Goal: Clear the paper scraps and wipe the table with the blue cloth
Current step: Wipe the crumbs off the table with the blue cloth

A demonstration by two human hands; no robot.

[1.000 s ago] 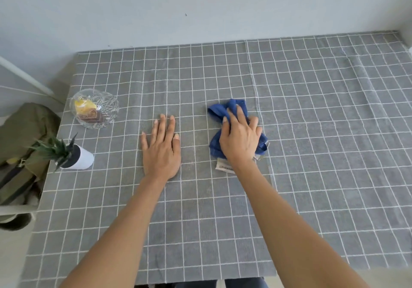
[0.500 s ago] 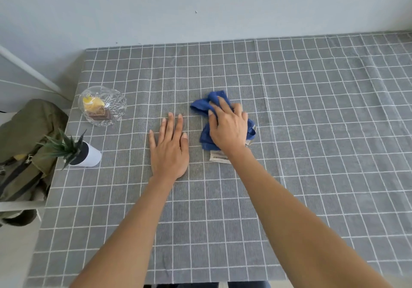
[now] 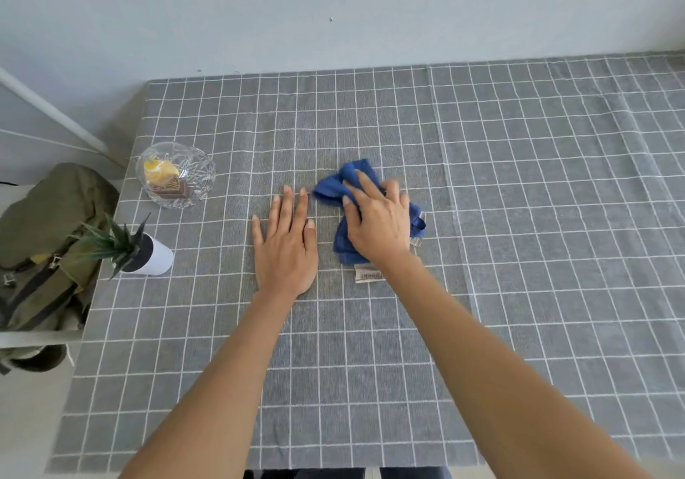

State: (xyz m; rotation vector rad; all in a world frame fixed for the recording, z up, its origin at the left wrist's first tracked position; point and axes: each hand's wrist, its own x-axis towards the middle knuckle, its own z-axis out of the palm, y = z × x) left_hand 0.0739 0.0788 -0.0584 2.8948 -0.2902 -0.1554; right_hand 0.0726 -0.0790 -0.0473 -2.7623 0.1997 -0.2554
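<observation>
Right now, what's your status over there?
Left hand flat on tablecloth. Right hand fingers pressing blue cloth. No scraps seen; glass bowl, potted plant left.

The right hand [image 3: 378, 222] is pressing down on the bunched blue cloth [image 3: 343, 187] on the grey checked table [image 3: 537, 219] — the left hand [image 3: 285, 248] is lying flat just beside it. A glass bowl [image 3: 176, 174] and a small potted plant [image 3: 137, 252] are sitting near the left edge.

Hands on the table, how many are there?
2. The left hand lies flat on the grey checked tablecloth. The right hand is beside it, pressing on the blue cloth. None seem hidden.
</observation>
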